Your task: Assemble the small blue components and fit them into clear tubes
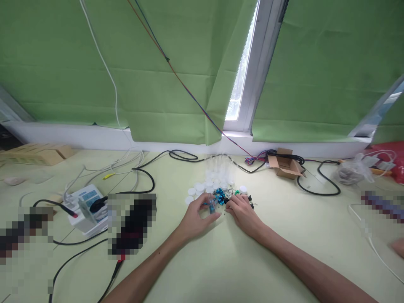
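Note:
My left hand (198, 216) curves its thumb and fingers around a small clear plastic tube (212, 207) with blue pieces in it. Beside it lies a heap of small shiny blue parts (220, 196). My right hand (243, 211) is at the heap's right side, its fingers bent and pressed together over small black parts; what they pinch is hidden. A few more black parts (251, 205), some thin metal-legged pieces and a small green part (237, 192) lie around that hand. Behind both hands are several white round caps (199, 187) and upright clear tubes (221, 166).
A power strip (91, 210) with plugs and cables stands at left, near a pixelated dark object (132, 223). An open cardboard box (285, 165) and black cables (318, 193) lie at back right. Another person's hand (398, 247) shows at the right edge.

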Available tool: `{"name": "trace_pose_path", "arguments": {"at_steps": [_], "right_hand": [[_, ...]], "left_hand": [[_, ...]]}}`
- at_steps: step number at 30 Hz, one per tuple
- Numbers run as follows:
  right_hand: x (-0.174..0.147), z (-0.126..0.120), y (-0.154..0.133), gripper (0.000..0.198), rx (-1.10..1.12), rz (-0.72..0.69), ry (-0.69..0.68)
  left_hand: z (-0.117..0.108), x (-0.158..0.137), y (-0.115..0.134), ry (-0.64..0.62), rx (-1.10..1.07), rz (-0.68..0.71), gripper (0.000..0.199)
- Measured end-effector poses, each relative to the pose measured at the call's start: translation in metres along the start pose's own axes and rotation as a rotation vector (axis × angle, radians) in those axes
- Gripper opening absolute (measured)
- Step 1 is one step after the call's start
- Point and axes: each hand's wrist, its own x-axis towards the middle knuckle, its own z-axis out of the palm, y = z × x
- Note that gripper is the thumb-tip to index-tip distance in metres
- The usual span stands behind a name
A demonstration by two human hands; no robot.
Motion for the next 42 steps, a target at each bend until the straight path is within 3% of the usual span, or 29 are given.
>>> {"name": "trace_pose_path", "arguments": {"at_steps": [17,27,36,42], "right_hand": [[0.001,-0.002,-0.003,0.017,0.087,0.035,0.103],[-0.005,0.002,-0.002,0.012,0.361,0.078,0.319],[-0.006,0.001,-0.004,0.013,0.373,-0.009,0.382],[-0.004,-0.001,-0.005,0.019,0.374,0.005,0.443]], "left_hand": [[0.001,-0.001,-0.001,0.008,0.02,-0.021,0.033],[0.004,-0.003,0.001,-0.037,0.026,0.003,0.024],[-0.003,0.0,0.002,-0.015,0.211,0.129,0.028],[-0.011,0.0,-0.003,-0.06,0.358,0.159,0.035]]}}
